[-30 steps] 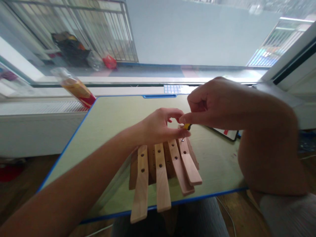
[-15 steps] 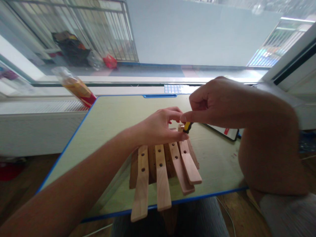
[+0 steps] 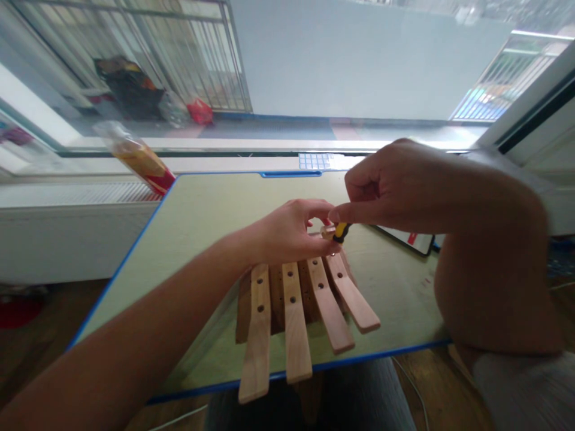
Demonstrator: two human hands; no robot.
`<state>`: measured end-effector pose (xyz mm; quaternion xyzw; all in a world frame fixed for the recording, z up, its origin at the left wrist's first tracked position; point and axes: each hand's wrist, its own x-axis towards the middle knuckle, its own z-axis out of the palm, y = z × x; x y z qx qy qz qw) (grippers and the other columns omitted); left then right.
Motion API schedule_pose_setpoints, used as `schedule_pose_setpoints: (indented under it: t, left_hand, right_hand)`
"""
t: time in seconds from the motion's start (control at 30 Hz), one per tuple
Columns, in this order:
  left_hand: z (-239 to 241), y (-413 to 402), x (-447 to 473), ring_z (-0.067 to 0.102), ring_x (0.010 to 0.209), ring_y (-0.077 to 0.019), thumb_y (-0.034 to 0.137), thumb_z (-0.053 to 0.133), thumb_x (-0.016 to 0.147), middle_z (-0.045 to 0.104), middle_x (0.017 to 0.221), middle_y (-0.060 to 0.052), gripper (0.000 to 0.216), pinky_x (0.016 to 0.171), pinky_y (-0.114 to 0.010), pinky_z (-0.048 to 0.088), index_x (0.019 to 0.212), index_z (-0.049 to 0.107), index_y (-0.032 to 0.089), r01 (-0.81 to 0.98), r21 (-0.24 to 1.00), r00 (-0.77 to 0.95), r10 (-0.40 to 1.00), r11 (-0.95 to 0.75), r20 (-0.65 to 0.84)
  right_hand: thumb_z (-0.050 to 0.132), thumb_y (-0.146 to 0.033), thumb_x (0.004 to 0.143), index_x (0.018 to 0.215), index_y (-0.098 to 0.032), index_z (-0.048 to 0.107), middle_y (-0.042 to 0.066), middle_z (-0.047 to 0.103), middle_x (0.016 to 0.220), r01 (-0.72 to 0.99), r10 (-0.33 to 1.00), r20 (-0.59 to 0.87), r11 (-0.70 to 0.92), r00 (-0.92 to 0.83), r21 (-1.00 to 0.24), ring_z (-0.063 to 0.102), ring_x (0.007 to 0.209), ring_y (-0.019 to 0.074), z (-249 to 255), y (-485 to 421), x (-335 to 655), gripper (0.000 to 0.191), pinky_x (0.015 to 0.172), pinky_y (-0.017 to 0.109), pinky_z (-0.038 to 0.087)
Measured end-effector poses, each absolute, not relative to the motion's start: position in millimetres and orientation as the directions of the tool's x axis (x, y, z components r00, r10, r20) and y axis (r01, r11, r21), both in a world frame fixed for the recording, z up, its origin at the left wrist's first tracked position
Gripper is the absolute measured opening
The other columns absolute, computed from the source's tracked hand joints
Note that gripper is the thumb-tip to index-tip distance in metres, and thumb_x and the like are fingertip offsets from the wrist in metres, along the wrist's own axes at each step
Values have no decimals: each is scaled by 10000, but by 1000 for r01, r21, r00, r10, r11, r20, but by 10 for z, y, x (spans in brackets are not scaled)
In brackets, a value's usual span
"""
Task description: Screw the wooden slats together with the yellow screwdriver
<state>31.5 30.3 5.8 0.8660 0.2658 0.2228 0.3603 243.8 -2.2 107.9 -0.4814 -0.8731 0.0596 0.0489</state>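
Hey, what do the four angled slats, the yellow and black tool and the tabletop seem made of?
The angled slats look like pale, smooth wood, with grain showing. Little of the tool shows; its yellow and black coloring suggests plastic or rubber. The tabletop is pale with faint grain, maybe laminate or wood.

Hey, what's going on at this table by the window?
Someone is working on a wooden piece with both bare hands. The right hand grips a small yellow-and-black tool, probably a screwdriver, above the far end of the rightmost wooden strip. The left hand is right beside it, its thumb hiding the tool's lower end. Four such strips fan out over a darker wooden base on the table, with dark holes showing in each.
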Motion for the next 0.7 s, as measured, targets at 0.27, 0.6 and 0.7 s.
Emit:
schedule_pose_setpoints:
  t: [0.27,0.6,0.7]
  left_hand:
    - [64,314,317,698,985,-214,366,769,869,770,1023,-46,239,904,-364,540,1017,750,180,304,756,745,639,-579,190]
    - [28,314,318,744,1028,-232,416,765,890,812,1058,-51,291,982,-398,553,1075,782,192,294,805,742,654,-516,148]
    - [39,316,322,743,1033,-233,425,773,883,814,1062,-56,291,947,-379,559,1056,784,191,295,801,738,657,-521,155]
  right_hand:
    - [680,-503,915,560,-210,514,-56,376,499,835,845,10,531,-535,-142,280,521,92,1075,7,2406,490,567,365,213]
    - [640,-537,942,537,-216,471,-39,331,495,854,860,-2,506,-510,-116,261,542,112,1062,33,2404,544,570,370,209]
    - [664,-553,923,542,-211,503,-41,350,508,852,856,17,516,-517,-95,260,550,109,1055,40,2403,537,576,367,210]
